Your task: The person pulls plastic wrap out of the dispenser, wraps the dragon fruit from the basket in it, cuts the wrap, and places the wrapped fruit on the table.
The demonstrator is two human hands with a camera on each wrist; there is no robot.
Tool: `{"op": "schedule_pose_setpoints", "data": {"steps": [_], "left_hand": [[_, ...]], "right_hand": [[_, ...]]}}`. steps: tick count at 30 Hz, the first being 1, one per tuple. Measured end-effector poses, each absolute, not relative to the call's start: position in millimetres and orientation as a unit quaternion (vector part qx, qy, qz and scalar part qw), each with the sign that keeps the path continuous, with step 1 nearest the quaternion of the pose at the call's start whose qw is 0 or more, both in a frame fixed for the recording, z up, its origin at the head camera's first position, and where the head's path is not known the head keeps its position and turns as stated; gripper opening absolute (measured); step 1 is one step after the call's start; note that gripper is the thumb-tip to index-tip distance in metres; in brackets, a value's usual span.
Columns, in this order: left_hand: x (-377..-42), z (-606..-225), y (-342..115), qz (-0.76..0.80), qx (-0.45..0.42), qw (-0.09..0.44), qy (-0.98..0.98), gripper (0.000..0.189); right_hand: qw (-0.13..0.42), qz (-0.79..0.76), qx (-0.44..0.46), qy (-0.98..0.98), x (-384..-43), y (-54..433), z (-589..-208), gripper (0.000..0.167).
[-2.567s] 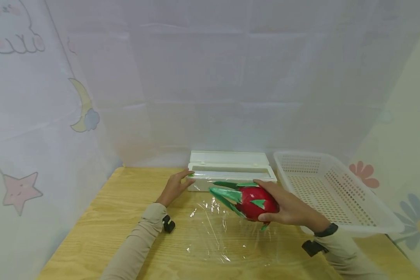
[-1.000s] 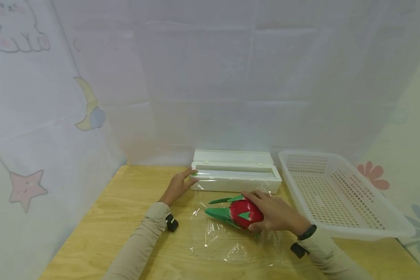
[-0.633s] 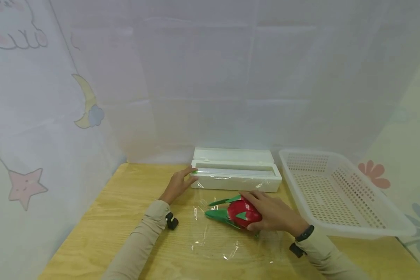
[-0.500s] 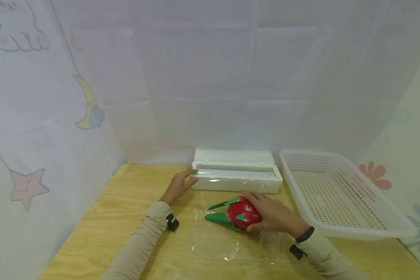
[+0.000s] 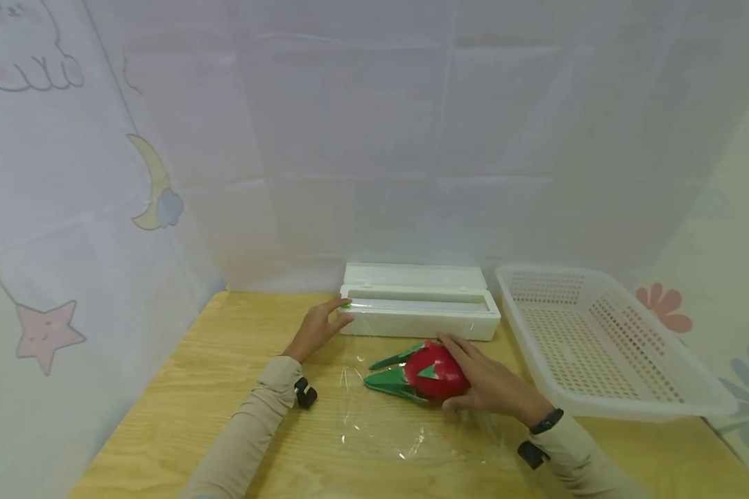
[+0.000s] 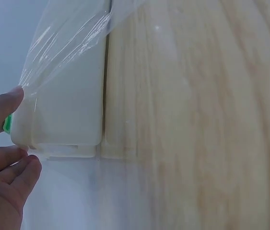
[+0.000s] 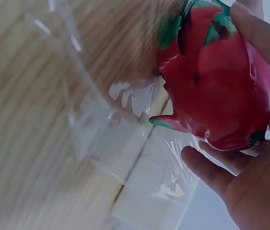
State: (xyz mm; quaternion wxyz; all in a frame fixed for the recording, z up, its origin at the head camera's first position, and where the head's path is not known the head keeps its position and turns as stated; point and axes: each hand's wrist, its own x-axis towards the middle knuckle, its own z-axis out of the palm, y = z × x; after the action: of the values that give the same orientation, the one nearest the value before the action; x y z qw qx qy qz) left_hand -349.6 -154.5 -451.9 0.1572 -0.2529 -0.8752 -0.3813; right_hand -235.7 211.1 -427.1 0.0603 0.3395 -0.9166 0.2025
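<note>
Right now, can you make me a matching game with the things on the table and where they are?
Things:
1. dragon fruit
2. white basket
3. cling film box
4. left hand

Places:
A. on the box's left end
B. far right of the table
C. in the right hand, on the clear film
D. at the back, lid open

Pairs: 1-C, 2-B, 3-D, 4-A

Beige sleeves (image 5: 243, 436), black wristband (image 5: 546, 421), bare hands

A pale wooden worktop (image 5: 181, 388) spreads under and to both sides of the grip. Sheer white curtains (image 5: 374, 138) hang behind it, printed with a moon (image 5: 152, 184) and star (image 5: 44, 333) far left, flowers (image 5: 664, 308) far right, softly lit
</note>
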Motion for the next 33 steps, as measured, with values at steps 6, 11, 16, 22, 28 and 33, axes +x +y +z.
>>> {"op": "schedule_pose_setpoints", "data": {"steps": [6, 11, 16, 22, 28, 33], "left_hand": [[-345.8, -450.5, -154.5, -0.380, -0.249, 0.108, -0.884, 0.055], [-337.8, -441.8, -157.0, -0.355, -0.223, 0.080, -0.905, 0.064], [-327.3, -425.4, -155.5, -0.314, -0.221, 0.151, -0.911, 0.046], [-296.6, -404.9, -149.0, -0.240, -0.313, 0.274, -0.877, 0.015], [-258.9, -400.3, -137.3, -0.203, -0.425, 0.272, -0.839, 0.003], [-235.2, -405.8, -126.6, -0.200, -0.483, 0.224, -0.822, 0.004]], "right_hand": [[0.113, 0.187, 0.335, -0.916, -220.2, 225.5, -424.5, 0.112], [0.193, 0.141, 0.333, -0.912, -194.2, 243.0, -419.2, 0.093], [0.214, 0.139, 0.354, -0.900, -171.0, 252.8, -421.7, 0.049], [0.175, 0.177, 0.413, -0.876, -154.5, 252.5, -440.0, 0.030], [0.096, 0.188, 0.395, -0.894, -148.1, 245.6, -449.8, 0.035], [0.031, 0.190, 0.369, -0.909, -146.2, 243.5, -450.7, 0.036]]}}
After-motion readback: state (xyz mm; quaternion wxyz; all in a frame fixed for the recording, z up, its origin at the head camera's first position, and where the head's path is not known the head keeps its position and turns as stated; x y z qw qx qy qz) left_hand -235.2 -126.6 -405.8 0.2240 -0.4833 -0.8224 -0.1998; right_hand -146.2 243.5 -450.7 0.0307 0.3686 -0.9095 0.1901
